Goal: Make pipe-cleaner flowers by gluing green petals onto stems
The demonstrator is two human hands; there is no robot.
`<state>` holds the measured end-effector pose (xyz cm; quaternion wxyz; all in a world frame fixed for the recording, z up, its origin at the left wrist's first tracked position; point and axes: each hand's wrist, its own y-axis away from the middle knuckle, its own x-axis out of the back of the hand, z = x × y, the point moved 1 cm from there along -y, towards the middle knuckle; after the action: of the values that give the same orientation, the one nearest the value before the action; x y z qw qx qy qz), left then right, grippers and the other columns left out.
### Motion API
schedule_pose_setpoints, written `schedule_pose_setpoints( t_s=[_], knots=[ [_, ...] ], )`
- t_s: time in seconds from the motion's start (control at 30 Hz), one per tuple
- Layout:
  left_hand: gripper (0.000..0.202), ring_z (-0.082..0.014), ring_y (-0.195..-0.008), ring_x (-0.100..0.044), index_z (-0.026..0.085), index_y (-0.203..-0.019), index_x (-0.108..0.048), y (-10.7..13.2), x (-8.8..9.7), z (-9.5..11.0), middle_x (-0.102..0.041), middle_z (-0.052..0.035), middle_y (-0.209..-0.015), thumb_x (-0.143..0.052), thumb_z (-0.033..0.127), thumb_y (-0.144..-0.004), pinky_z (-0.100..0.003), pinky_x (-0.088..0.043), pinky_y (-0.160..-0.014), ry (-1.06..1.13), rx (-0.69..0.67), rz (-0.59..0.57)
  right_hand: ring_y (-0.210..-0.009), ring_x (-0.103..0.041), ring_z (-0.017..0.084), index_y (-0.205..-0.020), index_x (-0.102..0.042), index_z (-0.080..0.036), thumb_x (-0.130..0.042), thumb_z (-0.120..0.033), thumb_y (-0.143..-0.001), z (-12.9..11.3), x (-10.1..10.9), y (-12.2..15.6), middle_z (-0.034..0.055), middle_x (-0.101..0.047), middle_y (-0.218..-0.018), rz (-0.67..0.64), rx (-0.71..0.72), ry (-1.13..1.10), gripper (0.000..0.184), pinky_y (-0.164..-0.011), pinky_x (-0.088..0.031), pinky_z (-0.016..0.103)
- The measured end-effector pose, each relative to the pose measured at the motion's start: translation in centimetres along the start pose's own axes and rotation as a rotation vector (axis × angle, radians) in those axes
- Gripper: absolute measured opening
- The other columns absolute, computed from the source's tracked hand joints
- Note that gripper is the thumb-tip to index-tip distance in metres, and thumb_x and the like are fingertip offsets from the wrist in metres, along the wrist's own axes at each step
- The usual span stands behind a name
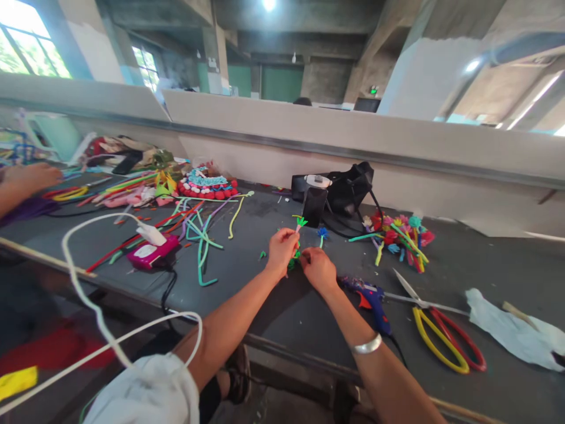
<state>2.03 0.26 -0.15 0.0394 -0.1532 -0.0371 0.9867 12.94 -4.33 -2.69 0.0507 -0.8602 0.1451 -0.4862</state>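
My left hand (282, 250) is closed in a pinch above the dark tabletop, holding a small pipe-cleaner flower (301, 222) with a bright green top and a pale pinkish part below. Close beside it, my right hand (318, 270) has its fingers pressed together near curled green pipe cleaner (295, 258); what they grip is hidden. A blue flower on a light green stem (322, 234) shows just beyond the right hand. To the right of that hand lies a blue hot glue gun (371, 300), partly behind my forearm.
Large scissors (441, 330) and a white plastic bag (507, 330) lie right. Several pipe-cleaner flowers (404, 235) are piled beyond. Behind stand a black phone (314, 206) and black bag (353, 188). Left are loose pipe cleaners (203, 241), a magenta power box (152, 252) and another person's hand (33, 179).
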Motion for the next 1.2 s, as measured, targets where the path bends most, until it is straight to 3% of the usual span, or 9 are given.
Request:
schedule_pose_setpoints(
  t_s=[0.13,0.3,0.4,0.5,0.6,0.73,0.93,1.1,1.2],
  knots=[
    [0.013,-0.0032,-0.034,-0.033,0.017,-0.068,-0.057,0.1,-0.1,0.1,-0.05,0.0067,-0.047,-0.065,0.028,-0.07,-0.018,-0.019,-0.037,-0.004,-0.002,-0.003,-0.085,-0.062,0.019,-0.082,-0.066,-0.02,-0.058,-0.019,-0.086,-0.8,0.0,0.4,0.0064,-0.063,-0.092,0.008,0.022,-0.064,0.009,-0.068,-0.041,0.026],
    [0.014,-0.0036,-0.036,-0.034,0.017,-0.067,-0.057,0.9,0.3,1.7,-0.048,0.007,-0.048,-0.064,0.028,-0.07,-0.018,-0.022,-0.036,-0.003,-0.001,0.006,-0.089,-0.06,0.02,-0.088,-0.062,-0.019,-0.049,-0.022,-0.089,-1.5,1.6,0.9,0.0081,-0.063,-0.095,0.078,0.004,-0.313,0.013,-0.072,-0.042,0.027],
    [0.014,-0.0036,-0.036,-0.035,0.017,-0.067,-0.057,2.0,0.9,3.3,-0.051,0.0057,-0.05,-0.066,0.028,-0.07,-0.019,-0.02,-0.036,-0.021,0.02,-0.038,-0.075,-0.058,0.017,-0.088,-0.06,-0.019,-0.05,-0.031,-0.088,-1.5,3.0,2.0,0.0046,-0.062,-0.08,0.058,-0.037,-0.538,0.016,-0.062,-0.044,0.025],
    [0.014,-0.0027,-0.035,-0.035,0.016,-0.068,-0.057,3.3,1.3,4.5,-0.053,0.0048,-0.052,-0.066,0.027,-0.071,-0.018,-0.018,-0.036,-0.044,0.07,-0.067,-0.061,-0.054,0.014,-0.097,-0.06,-0.018,-0.054,-0.043,-0.084,-1.7,4.1,3.5,0.0006,-0.059,-0.071,-0.005,-0.097,-0.761,0.029,-0.047,-0.038,0.021],
    [0.015,-0.0026,-0.037,-0.036,0.016,-0.069,-0.058,4.5,1.5,5.1,-0.054,0.0036,-0.054,-0.067,0.027,-0.071,-0.018,-0.019,-0.037,-0.055,0.117,-0.105,-0.06,-0.053,0.013,-0.108,-0.061,-0.017,-0.061,-0.05,-0.078,-2.1,4.8,4.7,0.0005,-0.059,-0.074,-0.059,-0.116,-0.93,0.044,-0.043,-0.035,0.02],
    [0.017,-0.0033,-0.039,-0.037,0.016,-0.07,-0.059,5.8,1.5,5.2,-0.054,0.0035,-0.054,-0.068,0.03,-0.072,-0.019,-0.02,-0.038,-0.076,0.171,-0.138,-0.058,-0.05,0.011,-0.098,-0.068,-0.017,-0.076,-0.046,-0.068,-2.2,5.2,5.4,-0.0004,-0.059,-0.069,-0.099,-0.18,-1.156,0.042,-0.041,-0.033,0.019],
    [0.02,-0.0037,-0.041,-0.036,0.016,-0.07,-0.059,7.5,0.4,4.9,-0.053,0.003,-0.056,-0.066,0.034,-0.075,-0.019,-0.02,-0.039,-0.09,0.252,-0.214,-0.054,-0.048,0.009,-0.092,-0.072,-0.017,-0.075,-0.039,-0.073,-1.3,5.9,6.0,-0.0011,-0.061,-0.068,-0.071,-0.197,-1.021,0.029,-0.044,-0.035,0.019],
    [0.025,-0.0053,-0.044,-0.037,0.016,-0.069,-0.057,8.5,0.0,4.2,-0.05,0.0041,-0.056,-0.068,0.038,-0.075,-0.02,-0.021,-0.04,-0.13,0.278,-0.245,-0.074,-0.064,0.017,-0.086,-0.068,-0.019,-0.07,-0.031,-0.076,-1.5,6.2,6.2,0.0033,-0.07,-0.081,-0.042,-0.011,-0.926,0.016,-0.069,-0.05,0.027],
    [0.026,-0.0062,-0.046,-0.038,0.017,-0.07,-0.056,8.6,0.3,3.7,-0.05,0.0039,-0.056,-0.068,0.04,-0.075,-0.02,-0.022,-0.041,-0.166,0.249,-0.228,-0.067,-0.062,0.016,-0.088,-0.066,-0.019,-0.072,-0.036,-0.074,-1.5,6.0,6.3,0.0033,-0.07,-0.079,-0.042,-0.11,-0.937,0.023,-0.058,-0.047,0.025]
  ],
)
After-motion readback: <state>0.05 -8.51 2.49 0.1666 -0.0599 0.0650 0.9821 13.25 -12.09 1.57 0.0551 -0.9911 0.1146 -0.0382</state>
